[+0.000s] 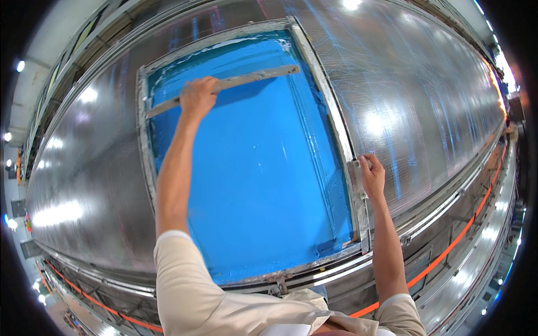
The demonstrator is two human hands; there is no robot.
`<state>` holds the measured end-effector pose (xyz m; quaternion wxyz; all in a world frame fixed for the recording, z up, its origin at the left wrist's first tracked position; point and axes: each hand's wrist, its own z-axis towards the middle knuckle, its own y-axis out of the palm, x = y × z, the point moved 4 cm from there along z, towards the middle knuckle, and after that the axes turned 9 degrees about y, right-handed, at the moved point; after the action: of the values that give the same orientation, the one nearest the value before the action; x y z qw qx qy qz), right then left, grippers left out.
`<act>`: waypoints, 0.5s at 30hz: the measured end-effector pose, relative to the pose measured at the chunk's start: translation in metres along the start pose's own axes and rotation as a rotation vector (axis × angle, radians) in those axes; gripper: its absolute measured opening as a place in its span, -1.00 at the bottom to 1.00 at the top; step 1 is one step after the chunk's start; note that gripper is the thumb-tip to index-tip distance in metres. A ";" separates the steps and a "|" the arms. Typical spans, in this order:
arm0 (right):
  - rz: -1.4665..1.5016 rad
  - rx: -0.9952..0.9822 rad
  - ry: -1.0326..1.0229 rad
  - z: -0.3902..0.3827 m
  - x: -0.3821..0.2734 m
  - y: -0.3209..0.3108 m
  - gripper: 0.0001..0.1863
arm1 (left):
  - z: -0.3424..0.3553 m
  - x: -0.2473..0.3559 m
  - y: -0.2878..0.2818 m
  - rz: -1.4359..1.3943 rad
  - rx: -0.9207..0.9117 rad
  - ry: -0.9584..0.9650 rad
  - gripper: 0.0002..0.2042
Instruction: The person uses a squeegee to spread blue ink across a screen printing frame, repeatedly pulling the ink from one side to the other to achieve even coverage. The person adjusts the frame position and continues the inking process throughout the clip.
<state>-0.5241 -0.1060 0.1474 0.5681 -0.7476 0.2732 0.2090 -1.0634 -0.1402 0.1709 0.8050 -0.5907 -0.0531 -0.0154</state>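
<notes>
Head view: 1 blue screen (252, 179) lies on streaked metal (414, 73), lamps (21, 66) beyond.

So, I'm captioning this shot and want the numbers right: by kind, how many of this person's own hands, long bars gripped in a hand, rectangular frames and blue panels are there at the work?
Hands, left hand and right hand: 2
Long bar: 1
Rectangular frame: 1
Blue panel: 1
Total: 5
</notes>
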 end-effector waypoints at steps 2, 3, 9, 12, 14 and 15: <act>0.057 0.026 -0.016 -0.002 -0.005 0.000 -0.72 | 0.020 -0.007 -0.010 0.064 0.013 0.008 -0.75; 0.061 0.025 -0.015 -0.002 -0.005 0.001 -0.72 | 0.030 -0.014 -0.009 0.083 -0.023 -0.023 -0.74; 0.054 0.011 -0.019 0.000 0.001 0.002 -0.71 | 0.074 -0.053 0.013 0.021 -0.125 -0.117 -0.69; -0.053 0.030 -0.025 0.001 -0.001 0.003 -0.66 | 0.061 -0.054 0.017 0.020 -0.238 -0.144 -0.69; -0.046 0.030 -0.031 0.003 0.002 0.002 -0.63 | 0.047 -0.038 0.007 0.035 -0.247 -0.145 -0.68; -0.012 0.042 -0.070 0.006 0.004 0.004 -0.62 | 0.034 -0.027 0.001 0.041 -0.291 -0.166 -0.67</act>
<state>-0.5241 -0.1015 0.1402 0.5940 -0.7295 0.2530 0.2258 -1.0919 -0.1088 0.1772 0.7041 -0.7011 -0.1044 0.0422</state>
